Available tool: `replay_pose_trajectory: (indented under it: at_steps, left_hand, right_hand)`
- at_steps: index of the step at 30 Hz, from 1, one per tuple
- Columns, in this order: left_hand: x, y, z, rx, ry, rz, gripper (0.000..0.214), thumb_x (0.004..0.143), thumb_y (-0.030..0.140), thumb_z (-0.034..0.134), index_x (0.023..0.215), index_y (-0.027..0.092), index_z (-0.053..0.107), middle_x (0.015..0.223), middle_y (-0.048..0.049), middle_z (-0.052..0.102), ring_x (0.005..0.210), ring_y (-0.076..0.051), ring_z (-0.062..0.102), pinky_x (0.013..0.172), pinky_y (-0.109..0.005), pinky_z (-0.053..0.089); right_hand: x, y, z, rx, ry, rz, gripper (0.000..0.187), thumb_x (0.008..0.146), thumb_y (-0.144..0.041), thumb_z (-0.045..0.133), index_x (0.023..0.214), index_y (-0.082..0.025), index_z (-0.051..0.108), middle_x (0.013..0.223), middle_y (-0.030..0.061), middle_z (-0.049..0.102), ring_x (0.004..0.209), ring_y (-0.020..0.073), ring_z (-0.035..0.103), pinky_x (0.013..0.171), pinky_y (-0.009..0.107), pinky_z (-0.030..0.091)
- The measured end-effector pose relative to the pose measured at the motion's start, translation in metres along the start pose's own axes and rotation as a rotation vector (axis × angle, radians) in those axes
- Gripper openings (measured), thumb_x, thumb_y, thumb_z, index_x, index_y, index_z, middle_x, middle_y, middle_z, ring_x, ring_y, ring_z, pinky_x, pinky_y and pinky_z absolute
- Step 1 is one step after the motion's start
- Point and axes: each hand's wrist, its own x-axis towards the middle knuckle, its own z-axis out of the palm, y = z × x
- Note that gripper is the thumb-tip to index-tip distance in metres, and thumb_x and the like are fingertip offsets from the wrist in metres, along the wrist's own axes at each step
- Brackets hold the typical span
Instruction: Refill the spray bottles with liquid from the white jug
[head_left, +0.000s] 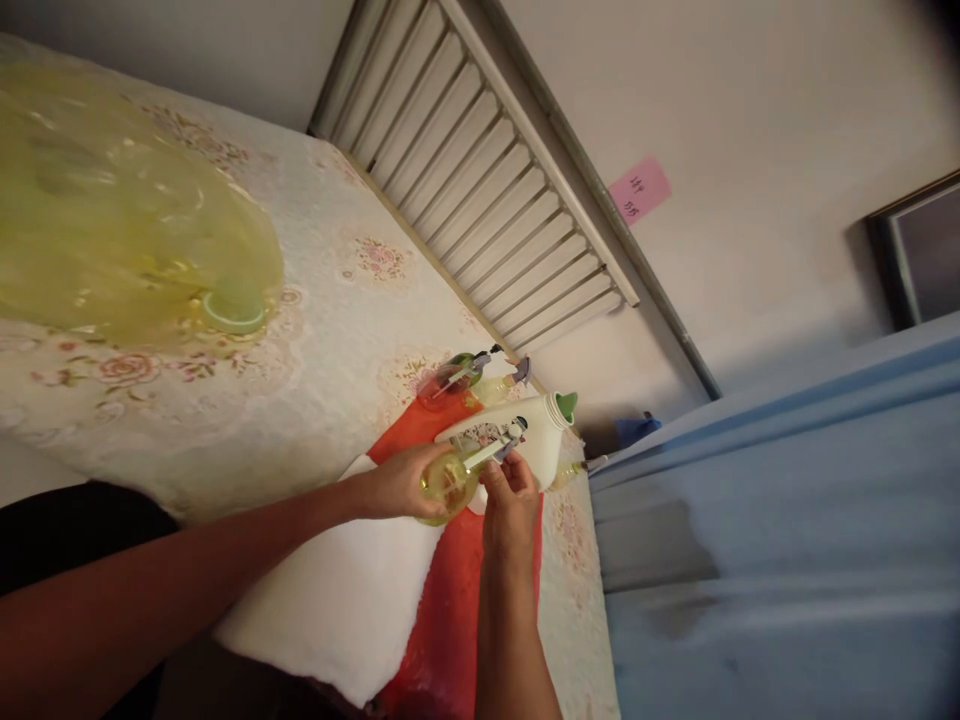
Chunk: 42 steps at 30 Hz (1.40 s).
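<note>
My left hand is wrapped round the body of a clear pump bottle with yellow liquid in it. The bottle lies tilted, its pump end pointing up and right. At that end, my right hand pinches close to the grey pump head with thumb and fingers. Just behind the bottle stands a large cream jug with a green cap. A green pump bottle and another yellowish bottle are beyond it. Beneath my hands are a white towel and a red mat.
A big yellow plastic bag rests on the flowered tablecloth at the left. Along the wall runs a white radiator, with a pink note beside it. A blue curtain hangs at the right.
</note>
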Motion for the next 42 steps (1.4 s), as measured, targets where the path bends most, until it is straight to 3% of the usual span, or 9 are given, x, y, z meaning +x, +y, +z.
replay_pose_trajectory:
  at_steps: [3,8,14,18,21,25,32,38,42]
  left_hand:
    - [-0.013,0.006,0.007,-0.158,-0.146,-0.031,0.071,0.063,0.018,0.070,0.132,0.023,0.050,0.118,-0.0056,0.067,0.107,-0.030,0.064,0.090,-0.040,0.052]
    - [-0.035,0.014,0.025,-0.266,-0.226,-0.095,0.067,0.066,0.021,0.075,0.128,0.029,0.053,0.114,-0.0013,0.068,0.106,-0.027,0.064,0.088,-0.035,0.053]
    - [-0.062,0.031,0.054,-0.340,-0.281,-0.112,0.072,0.069,0.022,0.076,0.135,0.026,0.048,0.125,-0.0035,0.065,0.118,-0.029,0.059,0.101,-0.040,0.048]
    - [-0.079,0.041,0.075,-0.416,-0.299,-0.134,0.081,0.071,0.031,0.077,0.143,0.028,0.040,0.138,-0.0051,0.057,0.130,-0.031,0.050,0.108,-0.043,0.042]
    - [-0.090,0.049,0.088,-0.420,-0.309,-0.152,0.073,0.075,0.040,0.075,0.140,0.030,0.044,0.138,-0.0028,0.058,0.132,-0.030,0.049,0.109,-0.040,0.041]
    - [-0.102,0.053,0.104,-0.432,-0.348,-0.129,0.064,0.080,0.051,0.070,0.136,0.028,0.050,0.132,-0.0045,0.062,0.127,-0.031,0.053,0.106,-0.040,0.042]
    - [-0.113,0.053,0.124,-0.515,-0.381,-0.170,0.072,0.075,0.056,0.072,0.136,0.025,0.051,0.132,-0.0084,0.062,0.122,-0.031,0.057,0.103,-0.043,0.044]
    - [-0.113,0.075,0.130,-0.502,-0.444,-0.185,0.071,0.076,0.057,0.071,0.136,0.025,0.051,0.131,-0.0076,0.063,0.120,-0.031,0.058,0.102,-0.042,0.045]
    - [-0.112,0.070,0.137,-0.497,-0.438,-0.199,0.069,0.077,0.052,0.072,0.136,0.024,0.051,0.128,-0.0077,0.064,0.119,-0.031,0.058,0.100,-0.040,0.046]
  right_hand:
    - [-0.013,-0.010,-0.006,0.036,-0.030,0.007,0.040,0.070,-0.035,0.076,0.105,-0.018,0.068,0.101,0.0065,0.071,0.091,0.0197,0.063,0.081,0.033,0.049]
    - [-0.040,-0.024,-0.023,0.138,-0.109,0.059,0.042,0.071,-0.038,0.075,0.108,-0.019,0.070,0.106,0.0076,0.072,0.100,0.0227,0.064,0.091,0.037,0.048]
    - [-0.073,-0.042,-0.050,0.215,-0.124,0.101,0.038,0.071,-0.040,0.076,0.102,-0.019,0.071,0.094,0.0072,0.073,0.090,0.0227,0.066,0.085,0.036,0.050]
    - [-0.092,-0.051,-0.068,0.350,-0.145,0.106,0.040,0.071,-0.037,0.076,0.107,-0.020,0.071,0.104,0.0082,0.073,0.094,0.0226,0.067,0.090,0.037,0.049]
    - [-0.104,-0.053,-0.081,0.412,-0.121,0.106,0.042,0.070,-0.036,0.077,0.109,-0.021,0.070,0.107,0.0080,0.073,0.095,0.0222,0.067,0.088,0.035,0.049]
    - [-0.115,-0.054,-0.097,0.376,0.005,0.089,0.038,0.068,-0.034,0.078,0.102,-0.020,0.070,0.092,0.0050,0.073,0.078,0.0171,0.065,0.074,0.029,0.050]
    - [-0.128,-0.069,-0.119,0.308,0.120,0.023,0.035,0.065,-0.031,0.082,0.094,-0.018,0.067,0.091,0.0027,0.070,0.081,0.0158,0.063,0.075,0.028,0.048]
    - [-0.138,-0.069,-0.130,0.244,0.079,-0.008,0.034,0.073,-0.033,0.078,0.100,-0.017,0.066,0.094,0.0041,0.070,0.087,0.0184,0.062,0.080,0.030,0.048]
    - [-0.145,-0.061,-0.131,0.282,0.040,0.020,0.032,0.073,-0.037,0.079,0.096,-0.018,0.067,0.086,0.0006,0.068,0.076,0.0145,0.058,0.072,0.027,0.045]
